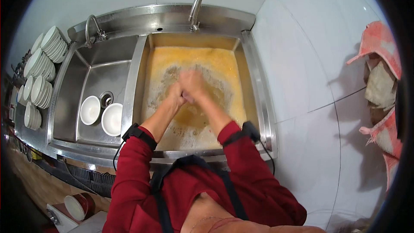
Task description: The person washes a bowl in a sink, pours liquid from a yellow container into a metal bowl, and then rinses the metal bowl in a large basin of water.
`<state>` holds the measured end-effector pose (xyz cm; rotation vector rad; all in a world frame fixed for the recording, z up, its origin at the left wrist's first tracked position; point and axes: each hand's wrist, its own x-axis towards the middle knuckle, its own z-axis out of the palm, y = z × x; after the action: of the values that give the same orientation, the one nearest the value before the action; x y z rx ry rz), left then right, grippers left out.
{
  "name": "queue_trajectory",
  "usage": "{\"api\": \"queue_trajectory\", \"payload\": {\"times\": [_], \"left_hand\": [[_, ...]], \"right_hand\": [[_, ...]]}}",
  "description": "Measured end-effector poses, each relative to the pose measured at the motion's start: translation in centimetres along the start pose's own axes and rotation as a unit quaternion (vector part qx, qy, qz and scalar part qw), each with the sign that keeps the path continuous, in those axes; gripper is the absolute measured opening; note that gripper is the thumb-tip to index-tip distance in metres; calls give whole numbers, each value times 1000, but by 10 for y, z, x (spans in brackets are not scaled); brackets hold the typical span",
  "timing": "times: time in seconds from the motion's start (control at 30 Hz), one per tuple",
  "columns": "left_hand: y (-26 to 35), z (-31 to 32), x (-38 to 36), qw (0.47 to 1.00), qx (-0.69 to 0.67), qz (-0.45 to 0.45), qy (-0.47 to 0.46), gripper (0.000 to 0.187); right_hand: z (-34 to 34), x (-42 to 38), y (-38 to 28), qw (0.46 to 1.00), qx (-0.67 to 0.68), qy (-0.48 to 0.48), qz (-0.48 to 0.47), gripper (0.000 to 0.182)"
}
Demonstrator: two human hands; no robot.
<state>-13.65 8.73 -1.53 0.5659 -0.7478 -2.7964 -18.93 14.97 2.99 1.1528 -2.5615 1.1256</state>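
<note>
Both hands are together above the right sink basin (252, 88), which holds yellowish, foamy water (226, 67). My left hand (176, 92) touches the underside of my right hand (192, 84), close to the middle of the basin. The fingers of both are blurred and overlap, so whether anything lies between them cannot be made out. Two white bowls (90, 110) rest in the left basin (112, 71), beside its drain, to the left of my hands.
Stacks of white dishes (39, 67) stand on the counter at the far left. Two curved faucets (195, 13) rise at the back. Red and white cloths (379, 43) hang at the right wall. A red and white container (77, 206) sits at the lower left.
</note>
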Motion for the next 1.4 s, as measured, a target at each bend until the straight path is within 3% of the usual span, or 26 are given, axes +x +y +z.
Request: {"api": "queue_trajectory", "payload": {"times": [0.07, 0.1, 0.17, 0.2, 0.27, 0.33, 0.4, 0.43, 0.47, 0.5, 0.53, 0.6, 0.63, 0.67, 0.73, 0.8, 0.83, 0.9, 0.93, 1.0, 1.1, 1.17, 1.23, 1.3, 1.37, 1.4], "left_hand": [[4, 15, -17, 989, 121, -82, 3, 13], [10, 54, -40, 988, 130, -62, 59, 15], [20, 58, -33, 987, 149, -33, 50, 17], [23, 57, -31, 984, 174, -7, 47, 19], [27, 53, -18, 989, 141, 4, 41, 22], [31, -14, 23, 984, 178, 8, 21, 17], [-25, -60, 67, 979, 169, 38, -112, 19], [-52, -82, 88, 970, 158, 51, -177, 20], [-3, 13, -20, 993, 121, 10, -10, 20], [-12, 3, -5, 965, 234, -109, 52, 18], [-15, 14, -15, 959, 249, -131, 42, 20], [-24, 19, -16, 954, 255, -145, 58, 24], [-15, 28, -27, 952, 267, -134, 63, 24], [-4, 38, -40, 950, 276, -124, 70, 25], [-6, 22, -23, 940, 329, -77, 49, 22], [10, 30, -33, 942, 326, -13, 75, 21], [18, 34, -41, 940, 329, 34, 82, 20], [29, 31, -49, 923, 371, 69, 83, 20], [32, 29, -52, 902, 417, 91, 73, 21], [35, 24, -55, 895, 424, 115, 81, 20], [44, 15, -60, 884, 443, 93, 115, 25], [35, -10, -45, 822, 490, 239, 165, 30], [34, -23, -43, 822, 490, 224, 182, 34], [37, -19, -64, 823, 494, 203, 193, 37], [49, 16, -114, 964, 219, -12, 153, 48], [47, 15, -117, 964, 216, -12, 157, 48]], "right_hand": [[-17, 21, 32, 978, -65, -58, 189, 28], [-15, 18, 34, 978, -65, -56, 190, 28], [-19, 2, 34, 980, 132, 32, 144, 27], [-16, -9, 28, 981, 127, 23, 142, 27], [-14, -27, -8, 943, 286, 123, 120, 24], [7, -48, -37, 972, 148, 161, -88, 24], [2, -37, -20, 978, 72, 57, -187, 22], [-13, -31, -20, 997, -38, -53, -48, 25], [-9, -15, 4, 997, 66, -21, 39, 29], [-14, -2, 15, 999, -8, 16, 36, 35], [-6, 8, 45, 995, -86, 41, -24, 32], [-9, 10, 62, 999, -7, 11, 51, 31], [-7, 6, 71, 989, 115, -6, 90, 31], [-4, 2, 82, 963, 234, -29, 131, 31], [7, -2, 122, 815, 449, -131, 342, 36], [-43, -34, 19, 692, 629, -175, 307, 41], [-49, -39, 17, 690, 629, -191, 302, 41], [-57, -41, 24, 652, 627, -340, 258, 48], [-54, -41, 22, 649, 625, -349, 256, 48], [-47, -41, 21, 753, 573, -229, 226, 39], [-43, -29, 23, 795, 541, -202, 185, 32], [-50, -24, -1, 793, 555, -184, 169, 30], [-51, -16, -9, 791, 569, -161, 156, 29], [-49, -9, -4, 885, 445, -108, 90, 30], [-61, -15, -36, 919, 374, -119, 47, 30], [-67, -20, -56, 945, 303, -124, -3, 31]]}}
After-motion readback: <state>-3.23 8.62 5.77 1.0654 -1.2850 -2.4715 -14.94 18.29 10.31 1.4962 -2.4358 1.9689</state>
